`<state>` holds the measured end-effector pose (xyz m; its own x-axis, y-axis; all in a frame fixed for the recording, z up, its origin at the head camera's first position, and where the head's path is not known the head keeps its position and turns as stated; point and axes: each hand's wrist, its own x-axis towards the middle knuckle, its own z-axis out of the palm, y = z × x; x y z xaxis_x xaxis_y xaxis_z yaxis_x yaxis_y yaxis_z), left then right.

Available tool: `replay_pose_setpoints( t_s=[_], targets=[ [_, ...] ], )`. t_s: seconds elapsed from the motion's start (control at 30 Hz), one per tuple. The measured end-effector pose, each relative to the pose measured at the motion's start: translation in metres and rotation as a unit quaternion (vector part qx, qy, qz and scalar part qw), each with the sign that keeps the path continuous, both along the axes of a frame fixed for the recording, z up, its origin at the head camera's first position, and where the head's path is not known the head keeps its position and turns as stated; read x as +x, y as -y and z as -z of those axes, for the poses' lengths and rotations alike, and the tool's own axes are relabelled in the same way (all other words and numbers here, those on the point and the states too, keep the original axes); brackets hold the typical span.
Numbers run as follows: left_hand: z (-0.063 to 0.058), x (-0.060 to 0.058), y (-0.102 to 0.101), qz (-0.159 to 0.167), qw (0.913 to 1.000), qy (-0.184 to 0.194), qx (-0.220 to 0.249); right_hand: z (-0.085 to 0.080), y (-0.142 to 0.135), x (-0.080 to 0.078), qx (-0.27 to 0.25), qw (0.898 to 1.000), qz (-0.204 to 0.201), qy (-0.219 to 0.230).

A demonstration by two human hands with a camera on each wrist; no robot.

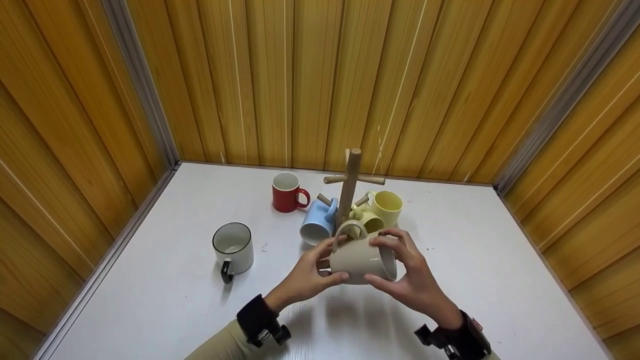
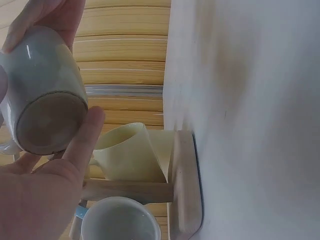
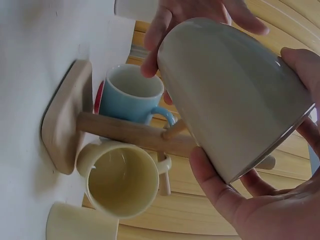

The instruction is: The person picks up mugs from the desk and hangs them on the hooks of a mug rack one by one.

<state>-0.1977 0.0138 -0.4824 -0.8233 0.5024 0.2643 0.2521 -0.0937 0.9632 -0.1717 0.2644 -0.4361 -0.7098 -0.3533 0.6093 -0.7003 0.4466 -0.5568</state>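
Observation:
Both hands hold a beige-grey mug [image 1: 356, 260] on its side in front of the wooden mug tree [image 1: 349, 187], its looped handle turned up. At the mug's base end, my left hand [image 1: 305, 275] has its thumb on the near side and its fingers behind. My right hand [image 1: 412, 275] grips the rim end, thumb below and fingers over the edge. A blue mug [image 3: 131, 95] hangs by its handle on a lower peg of the tree. On another lower peg hangs a pale yellow mug [image 3: 123, 180].
Behind the tree's right side is a second yellow mug [image 1: 389, 206]. A red mug [image 1: 285, 196] stands at the back left, and a white mug [image 1: 241, 255] with black rim and handle stands left. Wood-patterned walls [image 1: 320, 85] enclose the white table [image 1: 165, 295].

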Motion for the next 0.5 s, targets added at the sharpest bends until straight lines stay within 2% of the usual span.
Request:
replay_pose_setpoints(
  t_s=[0.3,0.5],
  targets=[
    [0.0039,-0.0015,0.0056,0.002,0.9991,0.038,0.019,0.0072,0.0069,-0.0019,-0.016,0.999,-0.02,0.021],
    [0.0071,-0.0007,0.0084,-0.026,0.9987,0.034,0.028,0.0109,0.0084,-0.0068,-0.008,0.999,-0.027,0.021]
  ],
)
